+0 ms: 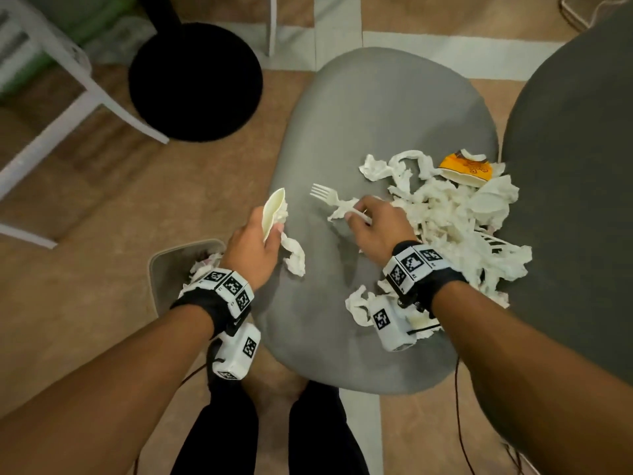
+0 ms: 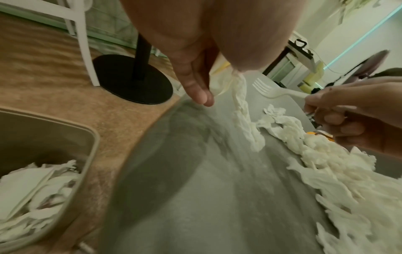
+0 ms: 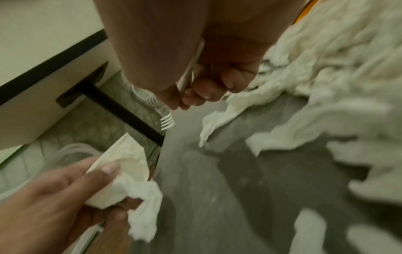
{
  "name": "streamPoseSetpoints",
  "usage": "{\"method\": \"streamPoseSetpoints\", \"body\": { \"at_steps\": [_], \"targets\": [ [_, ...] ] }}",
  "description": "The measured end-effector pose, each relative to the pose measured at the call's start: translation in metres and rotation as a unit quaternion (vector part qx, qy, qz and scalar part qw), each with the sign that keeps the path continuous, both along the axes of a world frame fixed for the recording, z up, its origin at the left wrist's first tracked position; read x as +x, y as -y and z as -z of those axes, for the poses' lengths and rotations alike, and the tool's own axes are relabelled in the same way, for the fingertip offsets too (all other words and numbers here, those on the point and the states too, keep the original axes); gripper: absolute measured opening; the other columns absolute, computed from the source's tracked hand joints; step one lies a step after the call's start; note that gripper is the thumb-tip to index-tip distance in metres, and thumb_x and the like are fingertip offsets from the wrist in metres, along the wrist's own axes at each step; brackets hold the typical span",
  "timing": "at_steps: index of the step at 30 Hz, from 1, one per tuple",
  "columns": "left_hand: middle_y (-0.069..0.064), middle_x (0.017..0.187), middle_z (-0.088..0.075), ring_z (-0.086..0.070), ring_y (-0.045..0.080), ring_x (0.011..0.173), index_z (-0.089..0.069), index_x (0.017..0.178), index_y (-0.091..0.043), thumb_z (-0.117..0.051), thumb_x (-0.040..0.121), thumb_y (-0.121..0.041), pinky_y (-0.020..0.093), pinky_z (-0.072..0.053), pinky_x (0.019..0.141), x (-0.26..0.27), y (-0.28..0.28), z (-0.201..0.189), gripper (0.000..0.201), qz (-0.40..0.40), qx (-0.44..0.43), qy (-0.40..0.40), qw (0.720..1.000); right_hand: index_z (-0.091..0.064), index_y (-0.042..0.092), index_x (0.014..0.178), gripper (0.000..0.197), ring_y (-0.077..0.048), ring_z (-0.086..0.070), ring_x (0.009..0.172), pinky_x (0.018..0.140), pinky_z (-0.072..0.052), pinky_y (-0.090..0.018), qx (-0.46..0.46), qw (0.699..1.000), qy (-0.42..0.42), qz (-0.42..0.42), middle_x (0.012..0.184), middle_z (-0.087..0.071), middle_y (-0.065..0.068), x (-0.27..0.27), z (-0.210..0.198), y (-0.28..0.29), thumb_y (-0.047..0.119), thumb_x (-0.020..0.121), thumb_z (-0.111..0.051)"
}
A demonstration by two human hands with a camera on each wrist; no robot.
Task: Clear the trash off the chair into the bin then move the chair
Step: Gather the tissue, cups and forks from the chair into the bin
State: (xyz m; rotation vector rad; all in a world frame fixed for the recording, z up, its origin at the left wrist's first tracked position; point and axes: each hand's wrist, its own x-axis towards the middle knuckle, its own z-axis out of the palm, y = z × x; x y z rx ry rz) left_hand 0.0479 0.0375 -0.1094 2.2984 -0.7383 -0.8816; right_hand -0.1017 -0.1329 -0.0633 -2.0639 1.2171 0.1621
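Note:
The grey chair seat [image 1: 370, 132] carries a heap of crumpled white tissue [image 1: 455, 217] and a squashed yellow paper cup [image 1: 466, 168] on its right side. My left hand [image 1: 255, 241] grips a flattened white paper cup [image 1: 273, 209] together with a hanging strip of tissue [image 1: 294, 257], at the seat's left edge. My right hand [image 1: 371, 222] pinches the handle of a white plastic fork [image 1: 323, 195], tines pointing up-left above the seat. The beige bin [image 1: 164, 269] stands on the floor left of the chair, holding white paper trash [image 2: 37, 189].
A black round stand base [image 1: 195, 80] with its pole sits on the floor beyond the bin. White furniture legs [image 1: 68, 108] stand at the far left. A darker grey chair back [image 1: 575, 200] rises on the right. My legs are at the seat's near edge.

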Motion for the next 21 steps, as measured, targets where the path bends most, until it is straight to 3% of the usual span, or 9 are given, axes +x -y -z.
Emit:
{"method": "streamPoseSetpoints", "body": {
  "at_steps": [4, 6, 8, 11, 13, 16, 18, 21],
  "targets": [
    [0.013, 0.121, -0.066, -0.062, 0.036, 0.109, -0.044, 0.132, -0.021, -0.047, 0.098, -0.04, 0.037, -0.049, 0.088, 0.029, -0.046, 0.005, 0.038, -0.056, 0.004, 0.003, 0.998, -0.057, 0.018, 0.083, 0.019, -0.029, -0.061, 0.071, 0.067, -0.05, -0.033, 0.069, 0.997, 0.005, -0.035, 0.069, -0.064, -0.005, 0.041, 0.016, -0.055, 0.036, 0.091, -0.056],
    [0.013, 0.111, -0.069, -0.064, 0.035, 0.1, -0.045, 0.132, -0.018, -0.047, 0.099, -0.038, 0.028, -0.043, 0.076, 0.047, -0.074, 0.01, 0.038, -0.079, 0.019, 0.016, 0.997, -0.059, 0.019, 0.085, 0.016, -0.032, -0.062, 0.076, 0.071, -0.052, -0.036, 0.094, 0.995, 0.007, -0.042, 0.074, -0.065, -0.006, 0.066, 0.024, -0.084, 0.033, 0.091, -0.054],
    [0.01, 0.097, -0.068, -0.063, 0.032, 0.087, -0.046, 0.131, -0.019, -0.046, 0.098, -0.042, 0.028, -0.043, 0.071, 0.066, -0.105, 0.023, 0.04, -0.095, 0.05, 0.009, 0.994, -0.06, 0.014, 0.088, 0.016, -0.036, -0.061, 0.081, 0.073, -0.051, -0.037, 0.121, 0.991, -0.002, -0.05, 0.079, -0.066, -0.012, 0.091, 0.033, -0.112, 0.025, 0.093, -0.049],
    [0.01, 0.109, -0.068, -0.067, 0.031, 0.096, -0.045, 0.13, -0.024, -0.047, 0.09, -0.051, 0.037, -0.054, 0.084, 0.092, -0.152, 0.049, 0.048, -0.132, 0.072, -0.018, 0.988, -0.056, 0.011, 0.079, 0.021, -0.035, -0.058, 0.079, 0.067, -0.045, -0.033, 0.142, 0.985, -0.04, -0.093, 0.078, -0.061, -0.011, 0.125, 0.053, -0.152, 0.021, 0.094, -0.046],
    [0.012, 0.117, -0.067, -0.064, 0.034, 0.104, -0.047, 0.136, -0.019, -0.054, 0.092, -0.043, 0.032, -0.049, 0.083, 0.105, -0.177, 0.07, 0.051, -0.154, 0.113, -0.021, 0.981, -0.059, 0.01, 0.079, 0.025, -0.034, -0.061, 0.079, 0.066, -0.043, -0.031, 0.141, 0.978, -0.082, -0.126, 0.081, -0.063, -0.011, 0.144, 0.07, -0.175, 0.024, 0.096, -0.045],
    [0.011, 0.121, -0.067, -0.063, 0.032, 0.108, -0.049, 0.139, -0.017, -0.061, 0.091, -0.041, 0.03, -0.047, 0.081, 0.117, -0.203, 0.102, 0.055, -0.178, 0.132, -0.042, 0.974, -0.063, 0.009, 0.099, 0.029, -0.032, -0.061, 0.082, 0.067, -0.041, -0.029, 0.135, 0.956, -0.156, -0.208, 0.09, -0.061, -0.01, 0.164, 0.103, -0.201, 0.031, 0.099, -0.043],
    [0.009, 0.117, -0.068, -0.063, 0.03, 0.107, -0.054, 0.131, -0.013, -0.065, 0.087, -0.048, 0.028, -0.043, 0.076, 0.121, -0.212, 0.124, 0.057, -0.184, 0.143, -0.072, 0.97, -0.059, 0.01, 0.114, 0.035, -0.034, -0.061, 0.092, 0.071, -0.043, -0.032, 0.128, 0.935, -0.201, -0.262, 0.106, -0.065, -0.013, 0.172, 0.121, -0.213, 0.036, 0.098, -0.043],
    [0.006, 0.115, -0.069, -0.062, 0.027, 0.109, -0.053, 0.13, -0.012, -0.063, 0.087, -0.052, 0.029, -0.044, 0.081, 0.123, -0.214, 0.14, 0.06, -0.204, 0.152, -0.112, 0.961, -0.057, 0.013, 0.12, 0.035, -0.035, -0.062, 0.102, 0.073, -0.044, -0.032, 0.107, 0.933, -0.203, -0.277, 0.12, -0.065, -0.015, 0.172, 0.129, -0.217, 0.035, 0.097, -0.043]
  ]
}}
